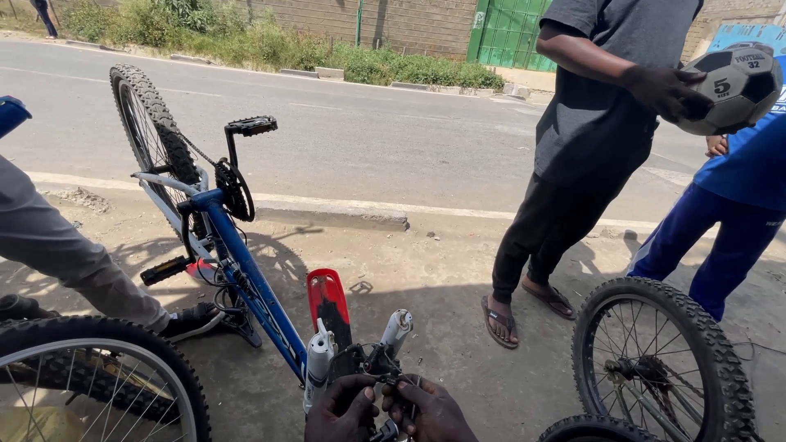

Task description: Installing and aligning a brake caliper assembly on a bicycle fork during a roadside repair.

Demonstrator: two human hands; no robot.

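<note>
Left hand (342, 409) & right hand (426, 409), fingers pinched on brake part (385, 378) btwn upside-down blue bike's (246, 278) fork legs (318, 360).

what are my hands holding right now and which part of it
Both hands, left and right, grip the upturned blue bike at the brake assembly between its fork legs; the exact small part is hidden.
</note>
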